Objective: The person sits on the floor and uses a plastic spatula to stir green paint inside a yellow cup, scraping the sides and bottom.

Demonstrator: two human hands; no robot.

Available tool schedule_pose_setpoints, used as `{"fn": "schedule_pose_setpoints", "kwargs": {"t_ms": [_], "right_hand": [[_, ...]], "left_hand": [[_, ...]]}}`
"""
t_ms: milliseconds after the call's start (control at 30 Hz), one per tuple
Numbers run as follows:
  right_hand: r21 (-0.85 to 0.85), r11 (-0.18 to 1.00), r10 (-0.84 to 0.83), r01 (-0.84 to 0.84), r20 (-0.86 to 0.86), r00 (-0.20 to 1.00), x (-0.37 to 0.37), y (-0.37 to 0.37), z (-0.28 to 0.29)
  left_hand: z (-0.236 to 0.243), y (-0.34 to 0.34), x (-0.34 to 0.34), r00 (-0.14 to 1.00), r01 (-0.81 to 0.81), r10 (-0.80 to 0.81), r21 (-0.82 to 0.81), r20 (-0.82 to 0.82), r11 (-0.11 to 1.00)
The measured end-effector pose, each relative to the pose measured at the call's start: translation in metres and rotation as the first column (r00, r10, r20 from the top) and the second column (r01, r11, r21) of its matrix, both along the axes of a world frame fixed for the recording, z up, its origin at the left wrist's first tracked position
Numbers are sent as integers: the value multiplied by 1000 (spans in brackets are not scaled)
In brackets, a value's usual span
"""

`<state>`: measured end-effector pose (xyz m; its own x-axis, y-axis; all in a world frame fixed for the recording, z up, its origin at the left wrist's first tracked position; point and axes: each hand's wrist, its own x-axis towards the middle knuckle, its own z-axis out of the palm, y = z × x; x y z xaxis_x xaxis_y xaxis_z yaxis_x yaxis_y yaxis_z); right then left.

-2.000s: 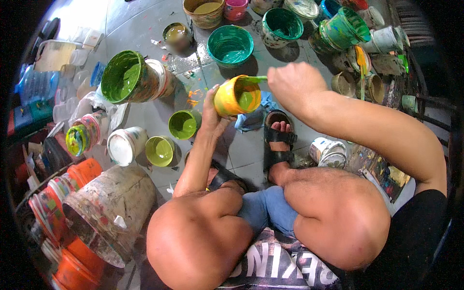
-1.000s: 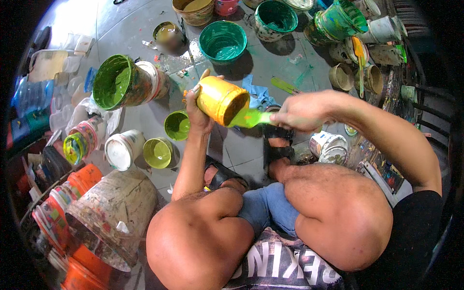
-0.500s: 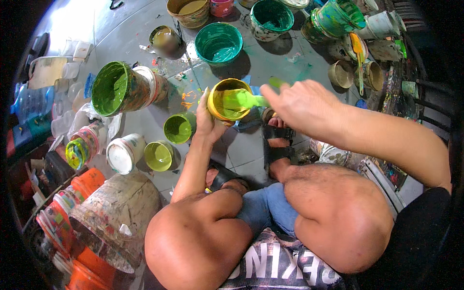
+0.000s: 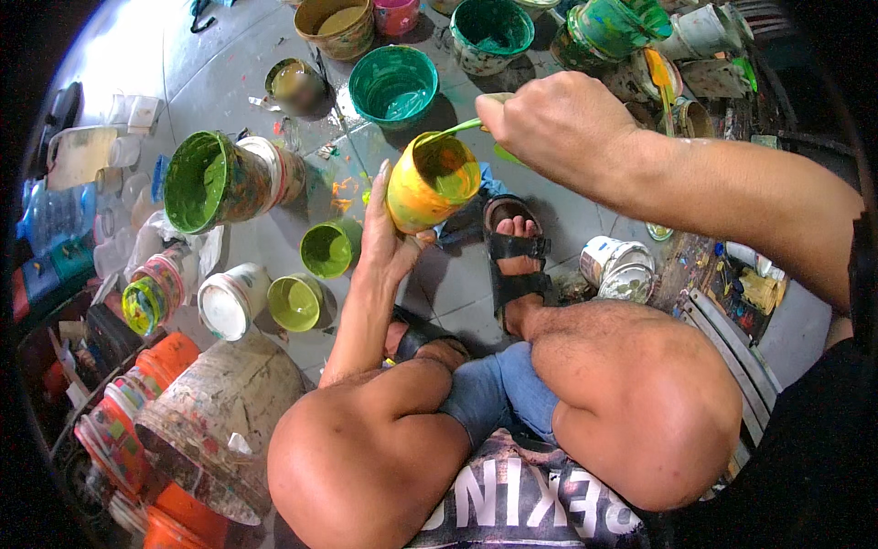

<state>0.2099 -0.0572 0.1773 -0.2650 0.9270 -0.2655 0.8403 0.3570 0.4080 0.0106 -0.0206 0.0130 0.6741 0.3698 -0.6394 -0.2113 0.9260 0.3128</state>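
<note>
My left hand (image 4: 390,242) is wrapped around a yellow paint-smeared cup (image 4: 411,205), held tilted so that its mouth shows. Green paint coats part of the cup's inside. In my right hand (image 4: 560,112), closed in a fist, is a green paint-covered spatula (image 4: 455,131), seen nearly edge-on. Its far end rests at the cup's upper rim. Close to my left wrist, a small green cup (image 4: 331,248) and an olive-green cup (image 4: 295,303) stand on the floor, with paint inside.
A large tub of green paint (image 4: 198,183) leans at the left. Beyond my hands stand a teal bucket (image 4: 394,84) and several other paint pots. A stained upturned bucket (image 4: 219,416) is beside my left knee. My sandalled foot (image 4: 519,245) is on the tiles (image 4: 457,279).
The spatula has come up out of the cup to its rim as my right hand rose to the left. My left hand has tipped the cup, so more of its outer wall shows.
</note>
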Motion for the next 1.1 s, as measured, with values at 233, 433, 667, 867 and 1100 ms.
{"fn": "schedule_pose_setpoints", "kwargs": {"t_ms": [233, 433, 667, 867, 1100], "right_hand": [[-504, 780, -484, 371, -111, 868, -6, 5, -7], [-962, 157, -889, 223, -39, 456, 6, -11, -24], [-896, -223, -843, -383, 374, -386, -17, -37, -26], [-352, 857, -499, 375, -392, 773, -13, -28, 2], [-605, 780, -400, 163, -282, 872, -74, -11, 8]], "left_hand": [[-12, 10, -13, 983, -33, 129, 563, -131, 826], [-23, 15, -13, 979, -204, 192, 471, 74, 858], [-28, 7, -9, 929, -339, 294, 195, 224, 921], [-35, -1, -8, 922, -332, 300, 104, 243, 937], [-46, -12, -3, 961, -213, 177, 163, 211, 963]]}}
